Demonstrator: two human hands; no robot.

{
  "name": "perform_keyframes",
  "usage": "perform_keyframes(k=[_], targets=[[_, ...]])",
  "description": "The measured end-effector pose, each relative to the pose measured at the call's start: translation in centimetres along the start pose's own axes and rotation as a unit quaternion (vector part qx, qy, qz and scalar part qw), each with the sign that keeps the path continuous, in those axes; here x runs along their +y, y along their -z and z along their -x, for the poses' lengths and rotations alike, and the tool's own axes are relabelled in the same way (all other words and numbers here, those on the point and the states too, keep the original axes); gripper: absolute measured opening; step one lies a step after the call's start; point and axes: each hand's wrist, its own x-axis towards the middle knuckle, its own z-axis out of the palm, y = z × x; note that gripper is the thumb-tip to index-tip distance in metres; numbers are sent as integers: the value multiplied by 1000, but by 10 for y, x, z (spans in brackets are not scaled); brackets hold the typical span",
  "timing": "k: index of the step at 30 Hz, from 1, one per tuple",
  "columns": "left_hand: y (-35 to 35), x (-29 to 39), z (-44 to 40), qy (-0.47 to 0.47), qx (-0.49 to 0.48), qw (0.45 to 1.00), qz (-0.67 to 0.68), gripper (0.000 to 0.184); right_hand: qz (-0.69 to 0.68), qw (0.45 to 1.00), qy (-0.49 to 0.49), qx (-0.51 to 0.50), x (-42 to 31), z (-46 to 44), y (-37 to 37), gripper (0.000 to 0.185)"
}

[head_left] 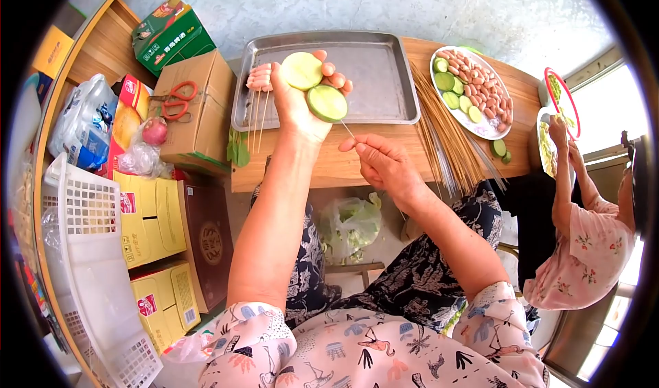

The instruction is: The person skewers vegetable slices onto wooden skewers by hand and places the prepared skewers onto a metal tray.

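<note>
- Two round green slices [327, 104] are held above the metal tray [364, 103] in the curled fingers of the left hand [305, 103].
- A thin skewer [349, 128] is pinched by the right hand [384, 165], its far end at the lower slice.
- On the wooden table [329, 168], loose skewers [443, 137] are spread beside a filled plate [494, 128].
- Boxes [152, 216] are stacked at left.
- At right, greens are apparently handled by another person [583, 251].

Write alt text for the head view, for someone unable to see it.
The left hand holds two round green-rimmed slices above a metal tray; the right hand pinches a thin skewer meeting the lower slice. To the right lie loose skewers and a white oval plate of green slices and small pink sausages.
</note>
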Motion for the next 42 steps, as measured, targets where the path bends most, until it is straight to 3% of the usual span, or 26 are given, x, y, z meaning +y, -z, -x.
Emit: perform_keyframes(k=[26,32,34,41,42], targets=[[1,-3,3,-30,12,999,28,52,74,994,66,37,5,-2,-4,21],[-1,-4,-1,-49,8,999,-7,71,127,987,89,48,1,-7,1,21],[-20,-9,5,-85,102,987,-95,78,130,981,114,84,-1,-9,0,18],[-13,-22,5,-58,128,979,-147,74,147,976,133,95,5,-15,-2,18],[-12,-22,5,-63,114,981,-143,73,97,987,102,78,2,-13,-1,18]])
